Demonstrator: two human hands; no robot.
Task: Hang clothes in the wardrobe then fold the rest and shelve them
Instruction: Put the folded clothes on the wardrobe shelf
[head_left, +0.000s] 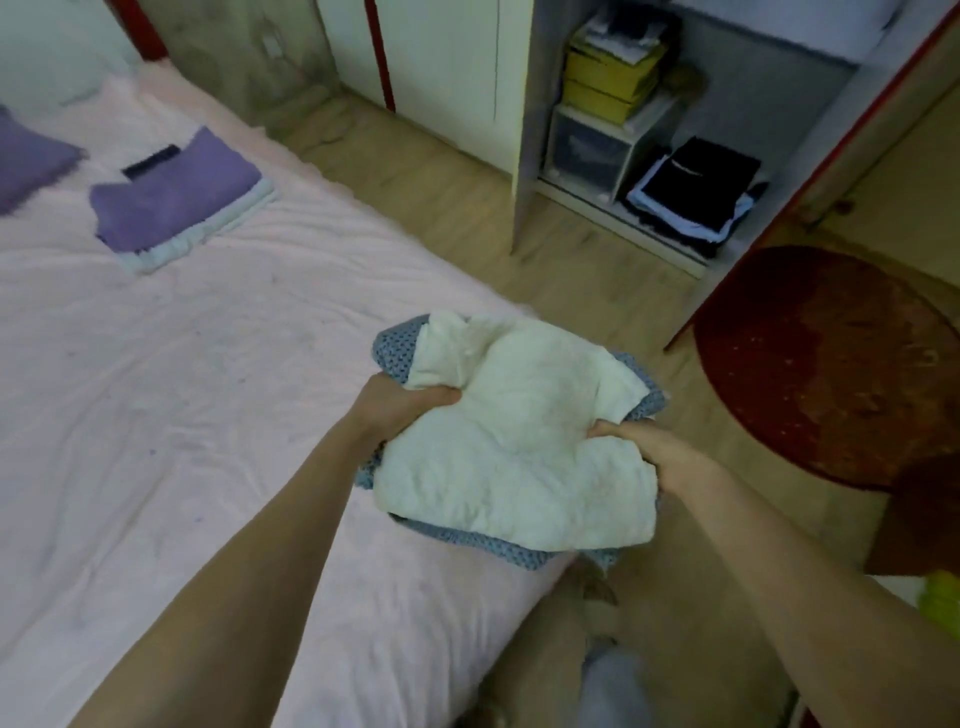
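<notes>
Both hands grip a folded stack — a white garment (511, 447) on top of a blue patterned garment (395, 353) — above the corner of the bed (182, 395). The left hand (400, 402) curls its fingers round the stack's left edge; the right hand (660, 452) pinches the right edge. On the pink sheet lies a purple folded pile (174, 200). Beyond, over wooden floor (415, 166), the open wardrobe (675, 130) holds dark folded clothes (696, 192) — a red rug (831, 364) lies right.

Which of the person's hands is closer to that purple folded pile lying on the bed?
Left. The left hand grips the near-left edge of the white cloth, on the side toward the purple pile. The right hand grips the cloth's opposite edge, farther away, over the floor.
</notes>
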